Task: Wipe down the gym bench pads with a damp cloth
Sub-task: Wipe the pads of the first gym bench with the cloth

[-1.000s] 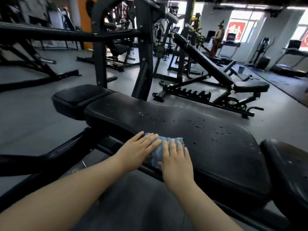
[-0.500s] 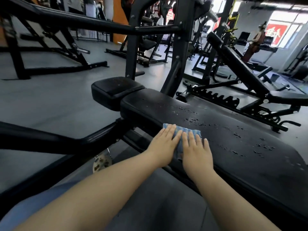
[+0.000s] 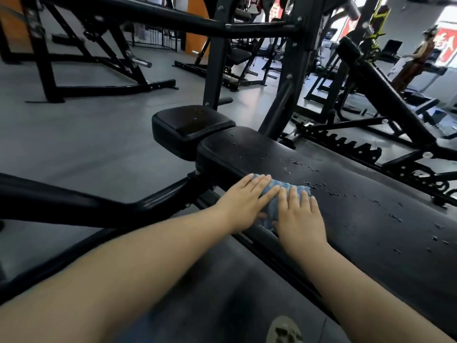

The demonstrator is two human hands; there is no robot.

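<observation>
Head view: both hands flat on blue cloth (image 3: 272, 204) at near edge of long pad (image 3: 358, 206). Left hand (image 3: 243, 206) and right hand (image 3: 300, 219) side by side, fingers straight, pressing down. Droplets (image 3: 319, 185) beyond cloth. Small pad (image 3: 190, 125) just past pad's far end.

Light: daylight is let in by bright windows (image 3: 448, 16) far right, washed out white | Shine: pale glare is seen on the grey floor (image 3: 86, 134) | Shadows: soft, under the black bench pad (image 3: 346, 206) | Blur: far machines and near edges are smeared | Shape: straight bars are bent at the edges
</observation>
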